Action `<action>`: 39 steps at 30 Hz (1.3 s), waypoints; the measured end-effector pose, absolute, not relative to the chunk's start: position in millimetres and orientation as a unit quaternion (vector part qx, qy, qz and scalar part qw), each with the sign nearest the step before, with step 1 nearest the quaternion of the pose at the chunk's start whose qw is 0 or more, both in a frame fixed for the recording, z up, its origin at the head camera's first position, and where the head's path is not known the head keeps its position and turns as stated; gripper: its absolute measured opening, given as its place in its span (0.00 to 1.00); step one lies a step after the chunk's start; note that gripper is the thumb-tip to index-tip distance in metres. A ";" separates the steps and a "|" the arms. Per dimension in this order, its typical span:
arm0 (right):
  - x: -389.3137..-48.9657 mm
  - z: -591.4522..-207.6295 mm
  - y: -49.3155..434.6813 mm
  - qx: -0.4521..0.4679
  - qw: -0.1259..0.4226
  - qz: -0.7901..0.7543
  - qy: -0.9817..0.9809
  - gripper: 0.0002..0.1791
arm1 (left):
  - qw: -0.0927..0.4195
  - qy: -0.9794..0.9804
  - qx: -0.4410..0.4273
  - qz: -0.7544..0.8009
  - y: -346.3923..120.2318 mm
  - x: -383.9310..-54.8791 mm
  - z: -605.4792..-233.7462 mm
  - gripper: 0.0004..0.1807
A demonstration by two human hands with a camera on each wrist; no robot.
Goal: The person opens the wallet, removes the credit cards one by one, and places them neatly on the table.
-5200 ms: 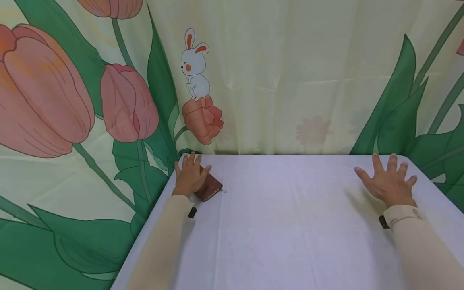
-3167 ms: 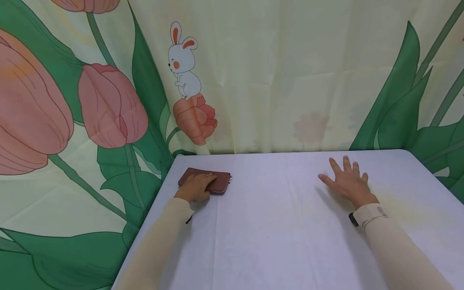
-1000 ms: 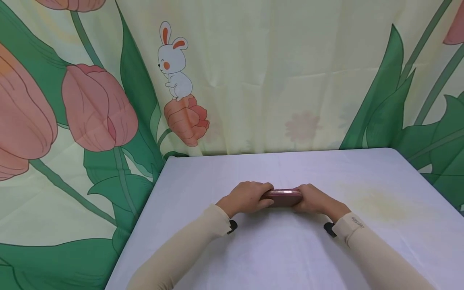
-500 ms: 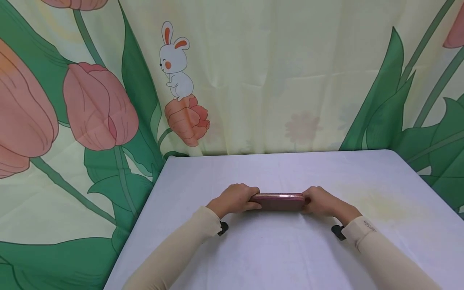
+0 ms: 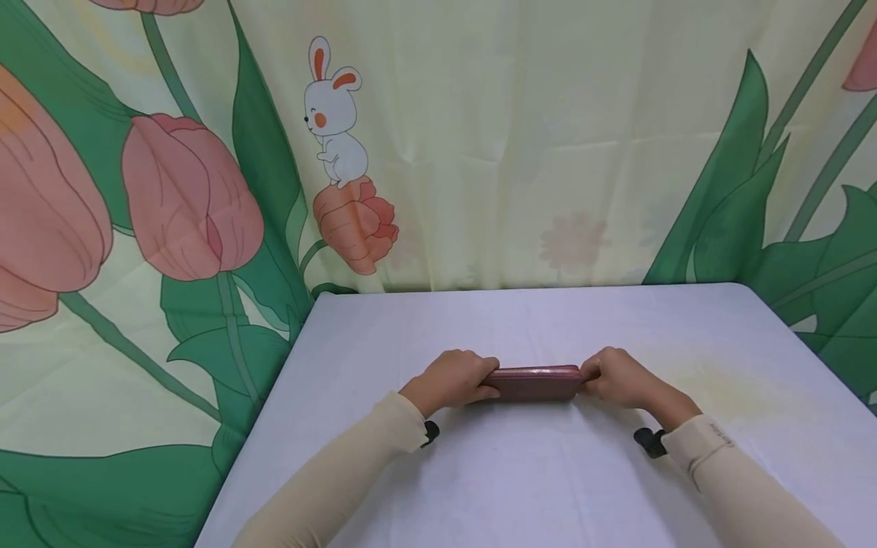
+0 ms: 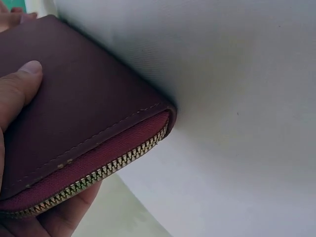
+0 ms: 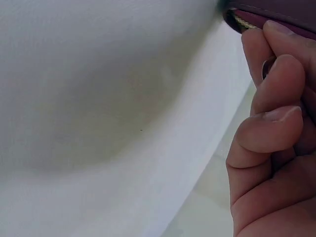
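A maroon zip-around wallet (image 5: 534, 386) stands on its edge near the middle of the white table, its brass-toothed zip along the top. My left hand (image 5: 454, 379) grips the wallet's left end. In the left wrist view, its thumb (image 6: 22, 89) presses the near face and the fingers lie behind. At the right end my right hand (image 5: 619, 378) pinches at the zip's corner. In the right wrist view, a bit of dark metal, the zipper pull (image 7: 268, 66), shows between the curled fingers; the thumb and fingers hide most of it. The zip looks closed along the visible stretch.
The white-covered table (image 5: 411, 327) reaches back to a hanging curtain (image 5: 514, 152) printed with tulips and a rabbit. A faint yellowish stain (image 5: 726, 388) marks the cloth on the right. Dark wrist-camera pieces sit beneath both cuffs.
My left hand has brought the wallet from the back left corner to the middle and stood it up. My right hand has come in from the right and moved to the zip's corner.
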State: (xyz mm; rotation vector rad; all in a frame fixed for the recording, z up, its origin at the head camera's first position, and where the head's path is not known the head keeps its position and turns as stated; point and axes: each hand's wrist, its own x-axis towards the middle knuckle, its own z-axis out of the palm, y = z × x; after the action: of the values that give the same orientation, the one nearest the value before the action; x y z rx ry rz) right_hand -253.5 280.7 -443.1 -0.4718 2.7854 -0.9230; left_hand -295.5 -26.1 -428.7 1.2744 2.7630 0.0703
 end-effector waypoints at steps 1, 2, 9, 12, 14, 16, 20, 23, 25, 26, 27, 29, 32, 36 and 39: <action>-253.3 -441.6 281.0 -0.156 0.080 -0.315 0.933 0.07 | 0.049 0.907 0.417 0.021 -25.8 -295.5 -427.9 0.13; -253.4 -440.4 281.5 -0.155 0.075 -0.321 0.931 0.07 | 0.048 0.908 0.417 0.019 -25.8 -295.9 -427.3 0.13; -252.8 -428.9 281.6 -0.155 0.058 -0.332 0.929 0.05 | 0.046 0.908 0.415 0.011 -26.4 -297.7 -424.7 0.13; -251.3 -422.8 281.7 -0.154 0.053 -0.339 0.926 0.06 | 0.049 0.908 0.415 0.010 -26.1 -297.8 -423.9 0.13; -249.9 -417.8 281.7 -0.149 0.051 -0.346 0.925 0.06 | 0.051 0.909 0.413 0.010 -25.8 -297.9 -423.5 0.13; -248.4 -412.9 281.3 -0.142 0.051 -0.351 0.924 0.06 | 0.053 0.910 0.412 0.008 -25.4 -298.4 -423.5 0.13; -245.6 -403.9 279.3 -0.141 0.041 -0.354 0.924 0.06 | 0.057 0.910 0.410 0.007 -25.0 -299.3 -424.1 0.13; -244.8 -399.8 277.3 -0.146 0.036 -0.352 0.924 0.06 | 0.058 0.910 0.411 0.007 -24.8 -299.1 -424.0 0.13; -244.5 -397.7 276.2 -0.149 0.036 -0.348 0.925 0.06 | 0.059 0.909 0.413 0.008 -24.4 -298.9 -423.8 0.13; -244.3 -396.9 275.9 -0.148 0.037 -0.345 0.926 0.06 | 0.060 0.909 0.413 0.008 -24.1 -298.8 -423.7 0.13; -244.2 -396.1 275.7 -0.149 0.037 -0.342 0.927 0.07 | 0.061 0.909 0.413 0.008 -23.7 -298.7 -423.6 0.13; -243.7 -394.6 275.2 -0.153 0.037 -0.336 0.929 0.07 | 0.065 0.909 0.412 0.009 -23.1 -298.4 -423.6 0.13; -242.8 -392.5 273.9 -0.161 0.032 -0.330 0.930 0.08 | 0.069 0.909 0.411 0.010 -22.5 -297.9 -423.7 0.13; -242.1 -388.5 269.4 -0.176 0.027 -0.330 0.927 0.08 | 0.069 0.908 0.413 0.010 -22.4 -297.6 -424.1 0.13; -243.2 -385.1 264.4 -0.182 0.029 -0.332 0.925 0.08 | 0.066 0.906 0.418 0.011 -22.4 -298.0 -424.4 0.12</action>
State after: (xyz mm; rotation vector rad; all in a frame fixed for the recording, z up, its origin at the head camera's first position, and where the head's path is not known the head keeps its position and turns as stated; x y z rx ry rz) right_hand -243.2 264.4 -385.1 -0.5600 2.8538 -1.0256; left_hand -298.0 -22.4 -424.4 1.2598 2.7323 0.0318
